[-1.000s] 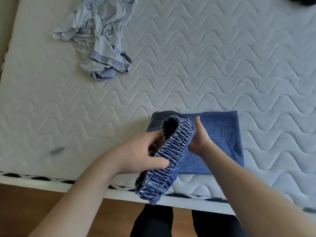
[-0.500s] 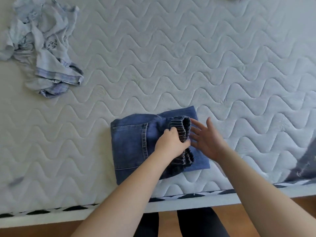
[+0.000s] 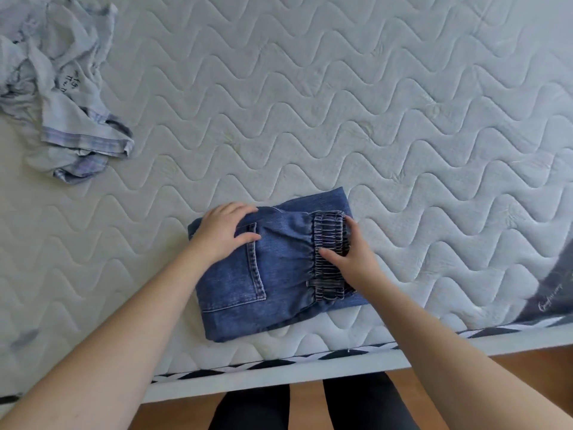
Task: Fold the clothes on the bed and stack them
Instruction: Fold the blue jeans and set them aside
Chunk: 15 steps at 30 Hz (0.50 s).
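1. Your left hand [image 3: 224,233] lies flat on the far left corner of the folded jeans [image 3: 273,268], fingers spread and relaxed, pressing down. Your right hand [image 3: 350,256] rests on the gathered elastic waistband [image 3: 328,249], thumb over the ruching, fingers along its right edge — whether they curl under it cannot be told.
2. The jeans sit on a white mattress [image 3: 341,103] near its front edge, on top of a flat blue garment [image 3: 328,198] whose far edge peeks out.
3. The mattress rim carries a black-and-white zigzag trim [image 3: 279,364]; below it you see wooden floor [image 3: 527,364] and your dark-clad legs [image 3: 310,408].
4. A crumpled pale shirt [image 3: 62,97] lies well apart at the far left — open quilt stretches between.
5. The quilting runs in wavy stitched lines; the denim shows a stitched back pocket [image 3: 248,268].
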Available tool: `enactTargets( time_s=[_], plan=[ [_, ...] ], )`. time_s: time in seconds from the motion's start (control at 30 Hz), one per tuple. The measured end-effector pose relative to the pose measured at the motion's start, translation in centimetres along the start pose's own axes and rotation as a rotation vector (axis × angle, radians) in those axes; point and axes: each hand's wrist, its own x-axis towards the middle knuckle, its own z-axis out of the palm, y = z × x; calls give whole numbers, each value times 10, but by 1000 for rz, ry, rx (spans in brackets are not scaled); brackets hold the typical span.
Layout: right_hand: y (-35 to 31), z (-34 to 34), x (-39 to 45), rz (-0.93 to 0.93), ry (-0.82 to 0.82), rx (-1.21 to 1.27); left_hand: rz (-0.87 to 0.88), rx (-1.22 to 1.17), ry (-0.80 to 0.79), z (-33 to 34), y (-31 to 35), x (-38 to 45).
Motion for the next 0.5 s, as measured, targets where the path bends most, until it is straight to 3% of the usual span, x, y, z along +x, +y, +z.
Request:
enactTargets(
  time_s=[0.13, 0.3, 0.5],
  plan=[
    [6, -12, -5, -6, -135, 239, 165, -8, 16, -7, -10, 6],
    [5, -20, -13, -47, -234, 386, 293, -198, -78, -11, -8, 5],
    [-2, -19, -13, -77, -143, 348, 232, -196, -280, -6, -12, 4]
  ],
)
